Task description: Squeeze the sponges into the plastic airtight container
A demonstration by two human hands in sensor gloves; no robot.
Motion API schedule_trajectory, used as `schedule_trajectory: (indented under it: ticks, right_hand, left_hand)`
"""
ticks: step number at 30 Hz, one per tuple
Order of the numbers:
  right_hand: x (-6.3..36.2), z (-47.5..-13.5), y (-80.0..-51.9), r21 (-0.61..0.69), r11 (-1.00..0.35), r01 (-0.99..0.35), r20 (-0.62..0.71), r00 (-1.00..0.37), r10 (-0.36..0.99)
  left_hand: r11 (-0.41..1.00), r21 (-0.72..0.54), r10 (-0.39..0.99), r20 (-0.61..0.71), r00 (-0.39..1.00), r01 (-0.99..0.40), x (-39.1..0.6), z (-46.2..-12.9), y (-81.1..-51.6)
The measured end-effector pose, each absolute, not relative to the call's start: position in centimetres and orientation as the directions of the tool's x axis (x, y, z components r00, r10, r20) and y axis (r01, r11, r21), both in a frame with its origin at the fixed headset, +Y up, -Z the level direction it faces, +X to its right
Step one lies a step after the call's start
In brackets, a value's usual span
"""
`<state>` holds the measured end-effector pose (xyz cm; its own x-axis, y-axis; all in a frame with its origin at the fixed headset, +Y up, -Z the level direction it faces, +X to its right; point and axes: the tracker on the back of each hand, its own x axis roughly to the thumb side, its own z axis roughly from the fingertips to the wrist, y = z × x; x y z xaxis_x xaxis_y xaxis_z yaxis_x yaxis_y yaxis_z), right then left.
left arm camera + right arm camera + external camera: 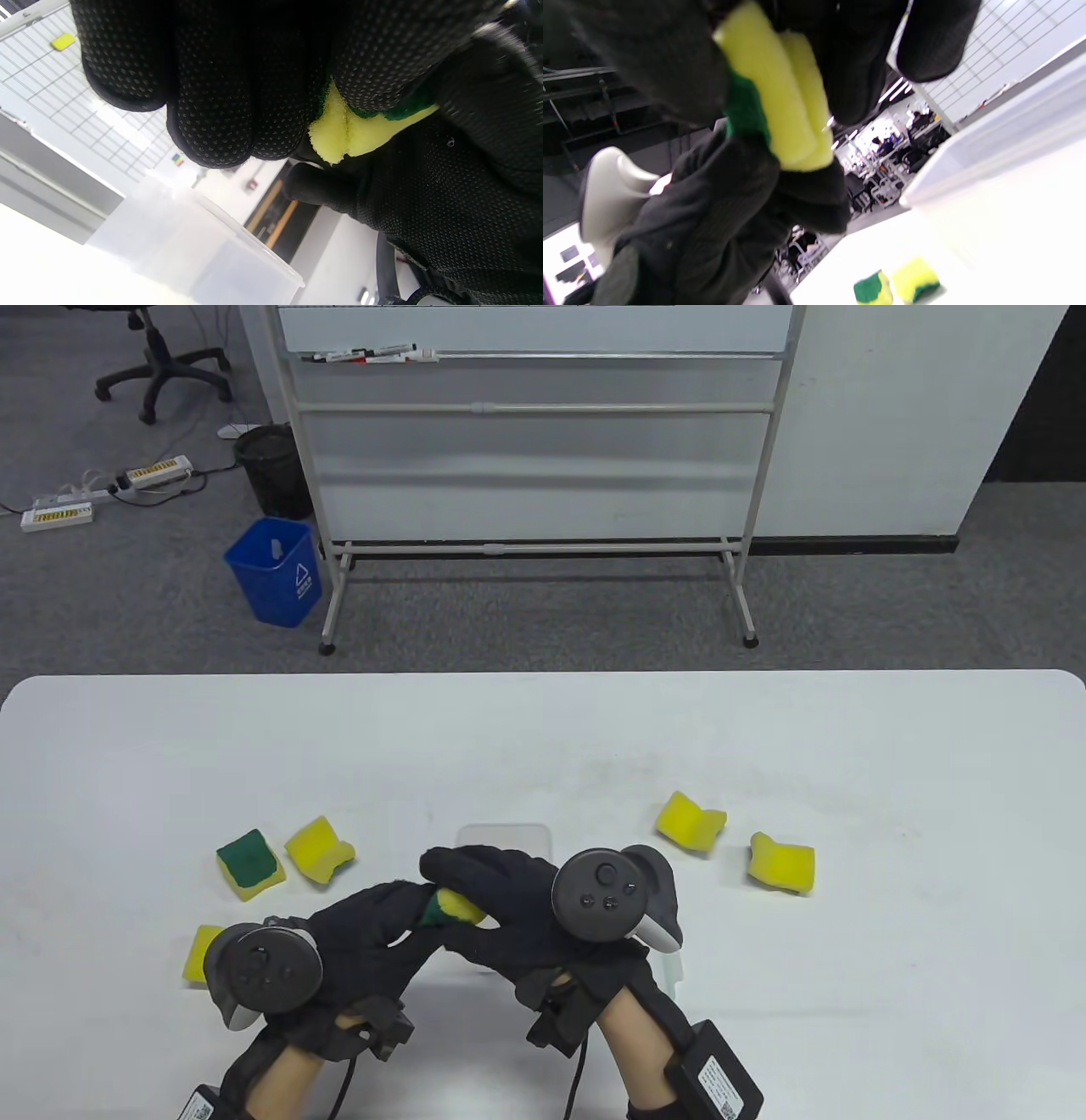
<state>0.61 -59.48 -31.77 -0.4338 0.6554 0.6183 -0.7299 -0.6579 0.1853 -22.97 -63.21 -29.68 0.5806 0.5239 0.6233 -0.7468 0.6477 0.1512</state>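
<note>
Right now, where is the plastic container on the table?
In the table view the container stands near the table's front middle, mostly hidden behind both hands, the left hand and right hand, which squeeze a sponge just above it.

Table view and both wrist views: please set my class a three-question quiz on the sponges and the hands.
1. How many sponges lie loose on the table in the table view?
2. True or false: both hands press one folded sponge between them.
3. Which loose sponge shows its green side up? A: the far-left sponge; B: the far-right sponge.

Key
1. Five.
2. True: left hand and right hand both hold it.
3. A.
</note>
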Motion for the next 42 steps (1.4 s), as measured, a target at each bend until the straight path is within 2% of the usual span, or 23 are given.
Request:
schedule_trajectory:
  ticks: [4,7,10,13,20,26,37,42]
  right_hand:
    - [0.4,-31.5,-59.4,0.049,-0.666,-0.745,0.630,-0.494,0.599]
    - [0.5,-31.1,-59.3,-0.129,-0.679,-0.723,0.627,-0.590,0.509]
    - [1.6,-31.0,-59.0,-0.315,-0.627,-0.713,0.575,-0.668,0.472]
    - [2.8,-31.3,-59.1,-0.410,-0.597,-0.690,0.507,-0.716,0.480]
    - [3.1,-33.2,-61.4,-0.369,-0.671,-0.643,0.403,-0.761,0.509]
    - [2.5,-33.6,-62.6,-0.346,-0.718,-0.604,0.386,-0.789,0.478]
    - [1.9,-33.6,-63.4,-0.363,-0.765,-0.531,0.372,-0.836,0.404]
    - [2.2,-33.7,-63.3,-0.359,-0.750,-0.555,0.371,-0.822,0.431]
  left_hand:
    - [0.662,0.193,0.500,0.606,0.619,-0.724,-22.6,-29.6,-63.6]
    - [0.702,0.265,0.446,0.560,0.698,-0.661,-22.9,-29.6,-63.7]
    - [0.692,0.319,0.446,0.517,0.731,-0.648,-24.0,-30.0,-63.7]
    - [0.703,0.363,0.447,0.443,0.777,-0.611,-25.3,-30.4,-63.7]
    - [0.811,0.420,0.376,0.157,0.913,-0.406,-28.6,-31.5,-64.0]
    - [0.890,0.335,0.348,-0.057,0.936,-0.310,-31.2,-32.4,-64.7]
    - [0.962,0.160,0.258,-0.247,0.934,-0.223,-32.8,-33.1,-65.5]
    - [0.980,0.063,0.200,-0.352,0.914,-0.190,-34.0,-33.2,-65.9]
